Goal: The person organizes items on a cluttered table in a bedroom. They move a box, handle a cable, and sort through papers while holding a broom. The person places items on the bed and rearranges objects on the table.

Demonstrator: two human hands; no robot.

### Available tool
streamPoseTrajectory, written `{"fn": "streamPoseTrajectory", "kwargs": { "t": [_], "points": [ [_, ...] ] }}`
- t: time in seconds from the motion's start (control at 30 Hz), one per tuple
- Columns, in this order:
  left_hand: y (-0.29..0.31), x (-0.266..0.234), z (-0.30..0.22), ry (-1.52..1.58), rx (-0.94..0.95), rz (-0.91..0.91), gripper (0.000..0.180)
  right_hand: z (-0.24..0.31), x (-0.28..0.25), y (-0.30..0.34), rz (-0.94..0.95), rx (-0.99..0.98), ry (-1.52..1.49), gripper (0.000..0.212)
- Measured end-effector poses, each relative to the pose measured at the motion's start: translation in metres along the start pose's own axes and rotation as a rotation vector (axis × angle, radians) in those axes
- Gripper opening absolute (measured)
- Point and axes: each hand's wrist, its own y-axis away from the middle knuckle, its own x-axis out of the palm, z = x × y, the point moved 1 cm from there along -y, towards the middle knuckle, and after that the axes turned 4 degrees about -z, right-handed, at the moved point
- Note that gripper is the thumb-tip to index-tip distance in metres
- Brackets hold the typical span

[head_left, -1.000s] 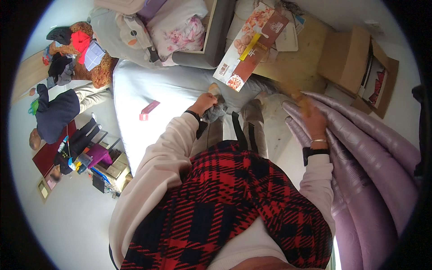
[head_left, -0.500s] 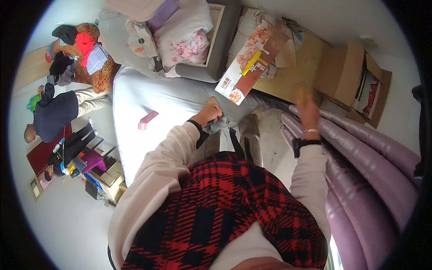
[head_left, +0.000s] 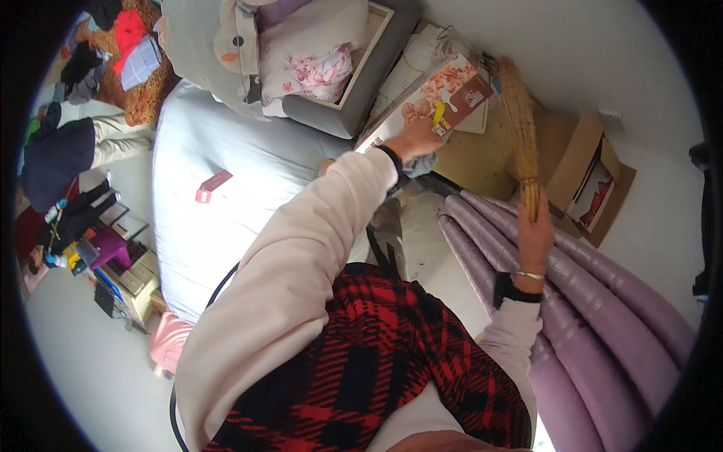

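Observation:
My right hand (head_left: 536, 237) is closed round the bound handle of a straw whisk broom (head_left: 520, 128), whose bristles point up and away, close to the wall. My left hand (head_left: 419, 139) reaches across to the near side of a printed cardboard box (head_left: 459, 90), white and brown with food pictures and a yellow strip. Bunched under the left fingers is a grey cloth (head_left: 419, 166), partly hidden by the hand. The box lies slanted on a yellowish wooden top (head_left: 471, 154). Whether the left fingers touch the box, I cannot tell.
A bed with a pale sheet (head_left: 218, 151) spreads to the left, a red card (head_left: 214, 186) on it. Purple curtains (head_left: 602, 316) hang close on the right. An opened carton (head_left: 595, 181) stands by the wall. Two people are at the far left, near clothes and a cluttered desk.
My left hand has moved right and away from me with the grey cloth, up to the box. The broom in my right hand, blurred before, now shows clearly, raised upright. The view has shifted.

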Motion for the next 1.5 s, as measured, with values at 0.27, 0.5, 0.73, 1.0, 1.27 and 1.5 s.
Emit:
{"fn": "streamPoseTrajectory", "kwargs": {
  "t": [0.27,0.5,0.73,1.0,1.27,1.5],
  "points": [
    [0.013,0.09,0.009,-0.053,0.051,-0.174,0.031,0.106,-0.025,-0.043,0.495,-0.424,0.366,0.051],
    [0.023,0.112,0.003,-0.019,0.37,-0.628,0.029,0.19,0.029,-0.066,0.819,-0.693,0.443,0.039],
    [0.032,0.07,-0.017,0.078,0.017,-0.194,0.022,0.183,0.021,-0.162,0.412,-0.539,0.71,0.026],
    [0.045,0.065,-0.017,0.174,0.295,-0.32,0.033,0.21,0.046,-0.088,0.978,-0.748,0.405,0.03],
    [0.03,0.075,-0.019,0.044,0.044,-0.053,0.025,0.176,0.077,-0.19,0.512,-0.48,0.812,0.033],
    [0.03,0.072,-0.018,-0.204,0.237,-0.092,0.027,0.071,0.012,-0.155,0.365,-0.071,0.347,0.047]
  ]
}}
